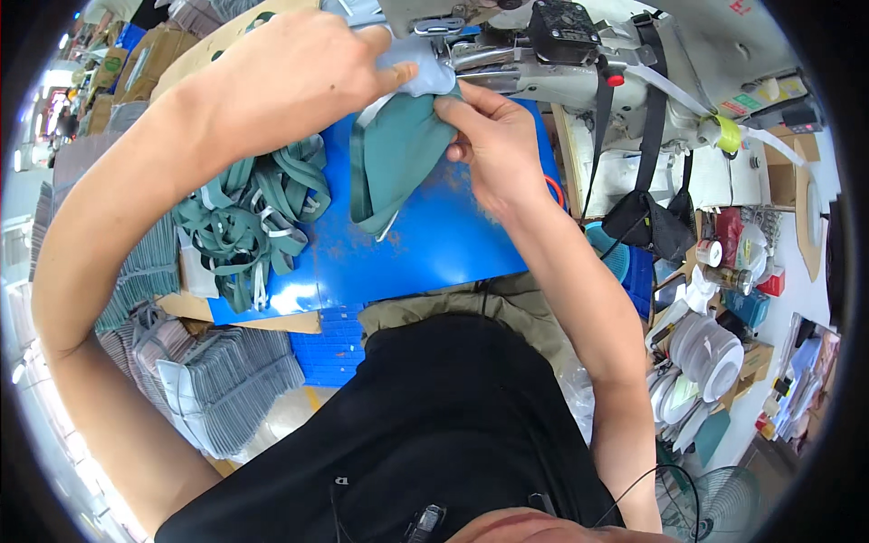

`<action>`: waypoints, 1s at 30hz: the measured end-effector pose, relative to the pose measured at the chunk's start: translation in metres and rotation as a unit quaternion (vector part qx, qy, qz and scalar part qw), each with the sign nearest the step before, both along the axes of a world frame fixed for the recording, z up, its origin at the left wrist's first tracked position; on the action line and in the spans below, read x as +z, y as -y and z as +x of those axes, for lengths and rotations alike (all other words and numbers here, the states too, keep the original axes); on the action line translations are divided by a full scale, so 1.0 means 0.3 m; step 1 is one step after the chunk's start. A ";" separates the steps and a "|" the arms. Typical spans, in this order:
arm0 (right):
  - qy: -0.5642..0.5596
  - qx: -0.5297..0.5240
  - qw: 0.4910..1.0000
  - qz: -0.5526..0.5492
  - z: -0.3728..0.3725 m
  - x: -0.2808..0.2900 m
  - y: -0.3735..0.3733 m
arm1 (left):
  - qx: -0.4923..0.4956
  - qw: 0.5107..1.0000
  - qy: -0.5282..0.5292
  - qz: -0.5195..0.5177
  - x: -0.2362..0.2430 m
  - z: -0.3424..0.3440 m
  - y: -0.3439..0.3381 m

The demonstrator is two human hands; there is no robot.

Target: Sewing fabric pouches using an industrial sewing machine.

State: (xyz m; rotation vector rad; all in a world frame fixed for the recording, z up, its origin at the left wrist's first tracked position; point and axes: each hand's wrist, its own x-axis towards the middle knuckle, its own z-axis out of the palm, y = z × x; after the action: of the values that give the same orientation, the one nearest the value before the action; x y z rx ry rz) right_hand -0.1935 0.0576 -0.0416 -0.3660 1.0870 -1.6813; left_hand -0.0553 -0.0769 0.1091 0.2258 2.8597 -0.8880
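Your right hand (pixel 496 136) pinches the green fabric piece (pixel 398 167) by its upper right edge, thumb against fingers. Your left hand (pixel 339 59) is bent over the pale blue cloth (pixel 427 74) just above; fingertips on it, can't tell if they grip. The green piece hangs between the hands, over the far part of the blue tabletop (pixel 425 249), narrowing downward, with a folded band down its left side and a thin white bit at the lower tip. Left end of the tabletop: a loose heap of green straps (pixel 258 208) with white bits (tangled, not countable).

Containers, all right of the tabletop: a black pouch (pixel 641 222) hanging on straps, contents hidden; a teal basket (pixel 608 252), inside unclear; a small jar (pixel 727 279), contents too small to tell.

The tabletop is glossy, with brownish scuffs near the middle. The sewing machine (pixel 579 77) stands past its far edge. Below its near left corner sit tied fabric stacks (pixel 231 385); a fan (pixel 724 502) is at lower right.
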 end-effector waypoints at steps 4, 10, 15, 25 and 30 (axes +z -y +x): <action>0.009 -0.022 1.000 -0.020 0.008 -0.018 0.008 | 0.031 0.999 -0.013 0.009 -0.022 -0.011 -0.050; 0.011 -0.064 0.996 -0.062 0.035 -0.044 0.011 | 0.089 0.995 -0.032 0.027 -0.068 -0.028 -0.158; -0.021 -0.085 0.993 -0.075 0.045 -0.065 -0.019 | 0.171 0.977 -0.073 0.103 -0.129 -0.070 -0.242; -0.262 -0.104 0.958 -0.051 0.028 -0.095 -0.108 | 0.310 0.898 -0.184 0.251 -0.259 -0.148 -0.269; -0.437 -0.107 0.893 -0.005 0.033 -0.096 -0.222 | 0.295 0.820 -0.327 0.365 -0.349 0.007 -0.368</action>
State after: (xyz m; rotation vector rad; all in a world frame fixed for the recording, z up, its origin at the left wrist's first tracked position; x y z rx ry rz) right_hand -0.1838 0.1241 -0.0703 -1.1159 1.8167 -1.7368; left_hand -0.0531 0.0335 0.0045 -1.0437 3.3548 0.3620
